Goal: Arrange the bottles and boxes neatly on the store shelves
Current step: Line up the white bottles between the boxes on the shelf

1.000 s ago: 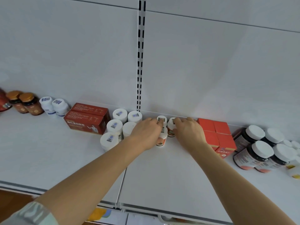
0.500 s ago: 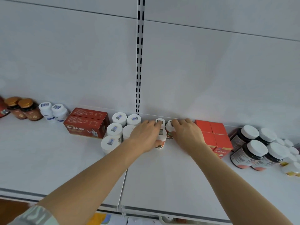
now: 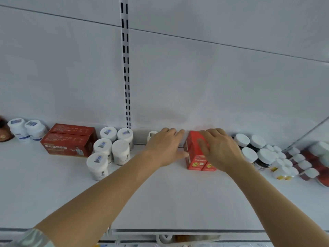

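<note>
A block of small red boxes [image 3: 193,158] stands at the back of the white shelf [image 3: 178,202]. My right hand [image 3: 219,148] rests flat on top of the boxes with its fingers spread. To their left, my left hand [image 3: 165,147] lies with straight fingers pointing at the back wall, its thumb touching the boxes' left side. A small white-capped bottle [image 3: 152,136] peeks out behind my left hand; anything else under that hand is hidden.
Left of my hands stand several white jars [image 3: 106,150], two long red boxes [image 3: 69,141] and white bottles [image 3: 25,129]. To the right are dark jars with white lids [image 3: 249,154], small white bottles [image 3: 283,168] and red bottles [image 3: 316,157]. A slotted upright [image 3: 125,68] splits the back wall.
Both hands have left the small white-capped bottles and moved right onto the red boxes. The view has shifted right as well.
</note>
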Action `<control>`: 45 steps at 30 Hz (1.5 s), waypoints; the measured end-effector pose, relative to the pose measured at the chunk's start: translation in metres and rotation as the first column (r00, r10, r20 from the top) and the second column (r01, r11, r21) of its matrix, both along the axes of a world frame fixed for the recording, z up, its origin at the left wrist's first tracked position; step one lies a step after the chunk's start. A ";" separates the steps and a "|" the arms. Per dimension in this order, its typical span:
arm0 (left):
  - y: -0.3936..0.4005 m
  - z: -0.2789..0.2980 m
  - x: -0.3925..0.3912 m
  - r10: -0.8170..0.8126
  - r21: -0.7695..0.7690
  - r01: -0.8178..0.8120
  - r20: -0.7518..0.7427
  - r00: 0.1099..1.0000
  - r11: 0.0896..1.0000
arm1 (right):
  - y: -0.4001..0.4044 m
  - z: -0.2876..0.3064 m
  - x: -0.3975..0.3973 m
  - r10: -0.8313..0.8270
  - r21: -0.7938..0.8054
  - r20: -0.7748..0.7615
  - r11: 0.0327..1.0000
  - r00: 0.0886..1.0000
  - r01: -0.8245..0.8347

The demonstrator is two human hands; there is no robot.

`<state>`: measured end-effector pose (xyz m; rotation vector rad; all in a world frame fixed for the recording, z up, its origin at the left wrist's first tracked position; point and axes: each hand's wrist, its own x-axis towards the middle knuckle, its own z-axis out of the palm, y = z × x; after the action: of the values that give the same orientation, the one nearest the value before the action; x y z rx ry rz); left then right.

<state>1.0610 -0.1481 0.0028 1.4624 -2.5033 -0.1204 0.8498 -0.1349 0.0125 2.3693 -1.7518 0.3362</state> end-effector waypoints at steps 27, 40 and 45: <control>-0.005 -0.018 -0.099 0.159 0.042 -0.169 0.186 0.970 0.985 | -0.027 -0.036 -0.084 0.124 0.090 -0.320 0.991 0.939 -0.100; -0.006 -0.020 -0.094 0.157 0.008 -0.160 0.153 0.976 0.987 | -0.021 -0.037 -0.084 0.111 0.098 -0.310 0.992 0.944 -0.084; -0.007 -0.016 -0.095 0.199 0.034 -0.206 0.148 0.969 0.978 | -0.013 -0.030 -0.090 0.083 0.096 -0.267 0.994 0.960 -0.059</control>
<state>0.9662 -0.1555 -0.0128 1.7960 -2.4567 -0.0411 0.7603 -0.1480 -0.0178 2.4065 -1.5886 -0.0569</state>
